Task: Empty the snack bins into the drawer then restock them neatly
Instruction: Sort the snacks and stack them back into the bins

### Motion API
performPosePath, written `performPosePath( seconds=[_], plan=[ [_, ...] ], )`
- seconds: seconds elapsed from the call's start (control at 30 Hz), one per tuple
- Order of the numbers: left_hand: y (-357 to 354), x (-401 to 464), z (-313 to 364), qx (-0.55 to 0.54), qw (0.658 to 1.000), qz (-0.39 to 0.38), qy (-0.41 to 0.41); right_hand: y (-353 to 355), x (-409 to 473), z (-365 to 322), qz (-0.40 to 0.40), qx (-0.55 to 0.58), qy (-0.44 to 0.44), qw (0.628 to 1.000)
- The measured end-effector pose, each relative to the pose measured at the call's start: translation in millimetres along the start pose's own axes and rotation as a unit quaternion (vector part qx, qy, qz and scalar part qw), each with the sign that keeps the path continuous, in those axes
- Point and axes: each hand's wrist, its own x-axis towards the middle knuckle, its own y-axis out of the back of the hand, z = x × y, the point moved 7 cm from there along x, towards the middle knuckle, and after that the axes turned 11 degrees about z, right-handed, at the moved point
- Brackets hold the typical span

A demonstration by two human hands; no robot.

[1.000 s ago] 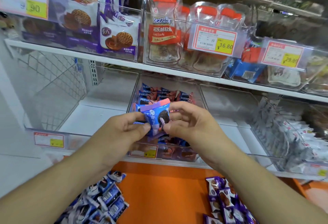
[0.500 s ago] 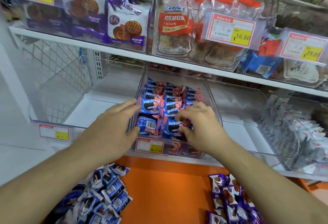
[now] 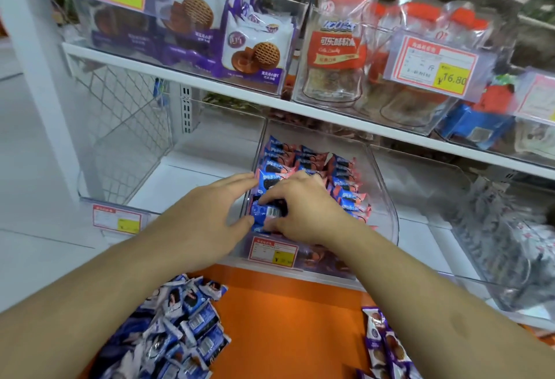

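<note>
Right now both hands are working at the front of the middle bin [image 3: 387, 198], seating a blue pack [image 3: 267, 212] into the front of the left row. Right hand [image 3: 303, 210] is curling its fingers over the pack and pinching it from the right; left hand [image 3: 207, 213] is lying flat, fingers straight along the bin's left wall, thumb tip touching the pack's left end. Rows [image 3: 312, 165] behind are standing upright and tight, which is the pattern to be matching. To do it well: be tipping the pack upright, face forward, pushing it back against its row so nothing is leaning. Left hand should be acting as a fence. Barcode side looks to be facing up, though blur is making that uncertain. Loose stock is waiting in the orange drawer [image 3: 270, 318]: blue-white pile [image 3: 180, 336] left, purple packs [image 3: 387, 345] right.
</note>
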Motion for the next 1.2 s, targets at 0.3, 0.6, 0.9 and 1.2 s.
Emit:
performPosePath(
  seconds=[0.3,0.6,0.9,1.2],
  plan=[
    [-1.2,1.3,-7.1,-0.019,1.0,-0.004,-0.003,4.5,14.7,21.7,0.06,0.079,-0.065,0.993],
    [0.4,0.9,-3.3,-0.023,1.0,-0.002,0.005,4.6,26.6,39.3,0.105,0.059,-0.108,0.987],
    [0.4,2.0,-1.1,-0.013,1.0,-0.003,-0.005,13.7,25.1,33.6,0.097,0.069,-0.089,0.989],
    [11.3,-19.0,37.4,-0.006,0.998,0.001,-0.059,78.4,-76.0,25.4,0.131,0.169,-0.057,0.975]
  ],
)
